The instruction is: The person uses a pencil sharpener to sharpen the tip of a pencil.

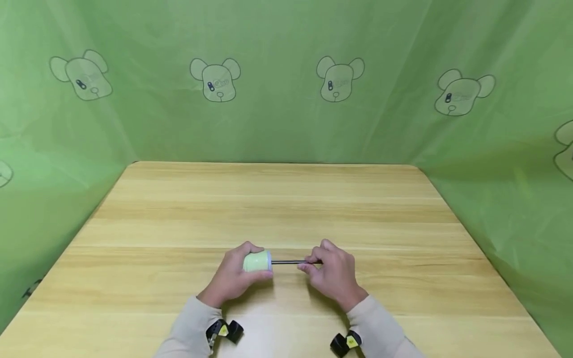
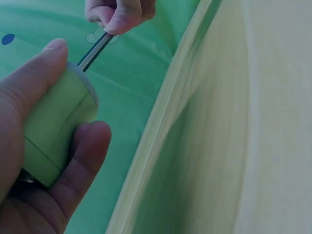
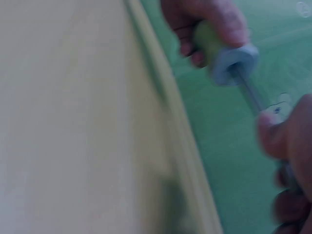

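Gripping cylinder (image 1: 256, 261), rod (image 1: 286, 262) (backdrop lettering (image 1: 221, 83) illegible)

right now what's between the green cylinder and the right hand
A thin dark rod spans the gap from the green cylinder to the right hand; the head view shows it, and both wrist views agree.

A dark rod (image 1: 287, 262) juts from a sideways light-green cylinder (image 1: 256, 261).

Can't read any actual text tbh, lettering on the bear-head logos (image 1: 219, 88) across the far green cloth (image 1: 277, 124) is too faint.
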A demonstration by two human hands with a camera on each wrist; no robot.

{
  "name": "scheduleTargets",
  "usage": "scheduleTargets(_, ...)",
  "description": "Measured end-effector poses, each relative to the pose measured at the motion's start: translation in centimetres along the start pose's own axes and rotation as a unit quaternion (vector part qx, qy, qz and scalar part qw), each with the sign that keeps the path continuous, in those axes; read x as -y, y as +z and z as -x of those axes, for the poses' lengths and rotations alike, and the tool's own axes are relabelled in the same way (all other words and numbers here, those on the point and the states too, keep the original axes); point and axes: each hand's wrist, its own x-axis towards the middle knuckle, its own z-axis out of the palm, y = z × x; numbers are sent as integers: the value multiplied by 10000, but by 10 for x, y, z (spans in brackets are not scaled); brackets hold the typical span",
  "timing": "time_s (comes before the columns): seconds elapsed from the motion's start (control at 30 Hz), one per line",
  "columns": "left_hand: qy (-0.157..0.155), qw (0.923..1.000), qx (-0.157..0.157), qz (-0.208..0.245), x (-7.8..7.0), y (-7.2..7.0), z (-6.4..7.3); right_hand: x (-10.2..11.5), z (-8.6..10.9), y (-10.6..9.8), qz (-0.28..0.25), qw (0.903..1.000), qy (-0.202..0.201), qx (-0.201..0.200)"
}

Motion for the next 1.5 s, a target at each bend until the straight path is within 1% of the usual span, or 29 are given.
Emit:
scheduleTargets(0.03, 106, 9999, 34, -86, 1, 0, 0, 2, -1, -3, -215, 9976, 444, 488)
scheduleTargets(0.07, 216, 9996, 71, -149, 1, 1, 0, 4, -3, -7, -474, 9899, 897, 987)
scheduleTargets(0.1, 340, 9992, 112, -199, 1, 1, 0, 6, -5, -10, -732, 9771, 1352, 1471)
scheduleTargets(0.13, 465, 9985, 158, -252, 1, 1, -1, 7, -7, -13, -1050, 9599, 1782, 1895)
scheduleTargets(0.17, 601, 9975, 208, -307, 1, 2, -1, 6, -9, -15, -1342, 9412, 2121, 2260)
scheduleTargets(0.2, 727, 9964, 270, -354, 1, 2, 0, 5, -11, -16, -1576, 9233, 2389, 2560)
scheduleTargets(0.23, 854, 9951, 334, -377, 1, 2, 0, 4, -11, -17, -1753, 9095, 2547, 2780)
scheduleTargets(0.27, 933, 9941, 371, -407, 0, 3, 0, 3, -12, -17, -1822, 9032, 2591, 2896)
scheduleTargets(0.3, 987, 9935, 365, -438, 0, 3, 0, 2, -11, -17, -1791, 9020, 2597, 2947)
scheduleTargets(0.33, 988, 9935, 333, -461, 0, 3, 0, 1, -10, -16, -1713, 9049, 2587, 2915)
scheduleTargets(0.37, 940, 9940, 270, -484, 1, 3, 1, 1, -9, -14, -1513, 9148, 2480, 2806)
scheduleTargets(0.4, 868, 9949, 196, -475, 1, 4, 1, 0, -8, -12, -1209, 9289, 2312, 2628)
scheduleTargets(0.43, 762, 9960, 100, -464, 2, 4, 1, 0, -6, -9, -884, 9438, 2103, 2392)
scheduleTargets(0.47, 634, 9971, -21, -431, 2, 4, 1, 1, -5, -7, -636, 9565, 1912, 2109)
scheduleTargets(0.53, 344, 9986, -227, -321, 2, 4, 1, 0, -2, -1, -307, 9751, 1572, 1534)
scheduleTargets(0.6, 87, 9991, -364, -175, 3, 5, 1, 0, 0, 3, -165, 9884, 1168, 952)
scheduleTargets(0.63, -34, 9991, -421, -85, 3, 5, 2, -1, 1, 4, -213, 9926, 973, 689)
scheduleTargets(0.7, -245, 9983, -508, 122, 2, 5, 2, -3, 2, 6, -299, 9981, 513, 159)
scheduleTargets(0.77, -375, 9974, -540, 281, 0, 4, 1, -5, 1, 7, -228, 9991, 9, -368)
scheduleTargets(0.87, -499, 9964, -513, 449, -2, 2, 1, -6, 0, 8, -103, 9936, -580, -965)
scheduleTargets(0.97, -549, 9963, -438, 494, -3, 1, 0, -5, -2, 9, -36, 9849, -1003, -1408)
scheduleTargets(1.1, -603, 9961, -365, 535, -3, 0, 0, -3, -5, 11, 57, 9691, -1534, -1931)
scheduleTargets(1.27, -775, 9933, -138, 851, -5, -2, 2, -6, -5, 13, -33, 9513, -2010, -2338)
scheduleTargets(1.37, -778, 9929, 30, 896, -6, -4, 2, -9, -6, 15, -82, 9417, -2258, -2494)
scheduleTargets(1.4, -730, 9939, 63, 829, -5, -4, 2, -9, -6, 15, -81, 9406, -2295, -2500)
scheduleTargets(1.43, -664, 9948, 83, 763, -4, -4, 2, -10, -6, 15, -92, 9419, -2284, -2462)
scheduleTargets(1.47, -583, 9958, 98, 699, -4, -4, 2, -10, -5, 14, -106, 9461, -2213, -2363)
scheduleTargets(1.5, -510, 9966, 106, 635, -4, -4, 2, -10, -4, 13, -120, 9530, -2083, -2199)
